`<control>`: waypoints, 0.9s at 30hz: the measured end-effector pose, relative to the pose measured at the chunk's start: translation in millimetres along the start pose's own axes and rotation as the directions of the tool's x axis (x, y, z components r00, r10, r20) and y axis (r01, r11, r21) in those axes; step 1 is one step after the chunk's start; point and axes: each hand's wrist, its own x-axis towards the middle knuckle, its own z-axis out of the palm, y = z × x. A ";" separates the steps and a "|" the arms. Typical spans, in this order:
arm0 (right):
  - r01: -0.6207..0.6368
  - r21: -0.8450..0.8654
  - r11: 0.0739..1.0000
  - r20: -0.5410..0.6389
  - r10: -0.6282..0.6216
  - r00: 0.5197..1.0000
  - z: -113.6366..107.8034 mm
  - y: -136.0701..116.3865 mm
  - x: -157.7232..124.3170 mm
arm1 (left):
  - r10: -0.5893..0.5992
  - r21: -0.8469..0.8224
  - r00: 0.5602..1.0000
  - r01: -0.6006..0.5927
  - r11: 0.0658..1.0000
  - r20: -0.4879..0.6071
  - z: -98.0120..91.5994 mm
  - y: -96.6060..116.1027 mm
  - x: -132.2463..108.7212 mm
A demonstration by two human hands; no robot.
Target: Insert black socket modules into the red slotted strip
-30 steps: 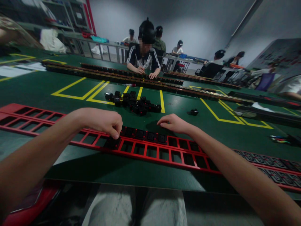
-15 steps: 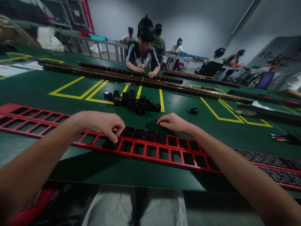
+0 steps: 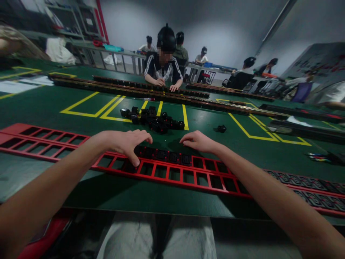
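Observation:
My left hand (image 3: 129, 142) is over a long red frame (image 3: 175, 176) with two rows of rectangular openings. Its thumb and fingers are spread, and the thumb tip touches or nearly touches a black socket module (image 3: 131, 167) in the near row. Several more black socket modules (image 3: 173, 157) sit side by side in the far row, some partly hidden by this hand. Just behind the frame, my right hand (image 3: 198, 141) rests low over the green table, fingers loosely bent and apart, with nothing visible in them. Beyond both hands lies a pile of loose black modules (image 3: 155, 118).
One loose black module (image 3: 221, 128) lies apart at the right. A red strip filled with sockets (image 3: 309, 181) extends along the right. Long dark rails (image 3: 129, 86) cross the green table (image 3: 88, 192), where a co-worker (image 3: 164, 68) sits opposite. Coloured wires (image 3: 316, 155) lie far right.
My left hand has gone from a closed grip at the near-row module to spread fingers, its fingertips lifting away. My right hand stays in nearly the same place.

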 end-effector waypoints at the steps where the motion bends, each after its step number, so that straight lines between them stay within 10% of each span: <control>1: 0.000 -0.002 1.000 -0.005 0.000 1.000 0.4 1.3 0.7 | 0.013 -0.041 1.000 -0.012 0.999 0.022 0.5 -2.3 1.1; 13: -0.246 -0.113 0.963 -0.324 0.198 0.925 -15.4 25.1 0.3 | 0.176 -0.180 0.984 -0.177 0.968 -0.023 10.1 -12.0 15.6; 27: -0.026 -0.057 0.998 -0.212 0.014 0.977 -1.0 41.5 8.4 | 0.164 -0.157 0.972 -0.191 0.969 -0.170 21.6 -15.4 30.6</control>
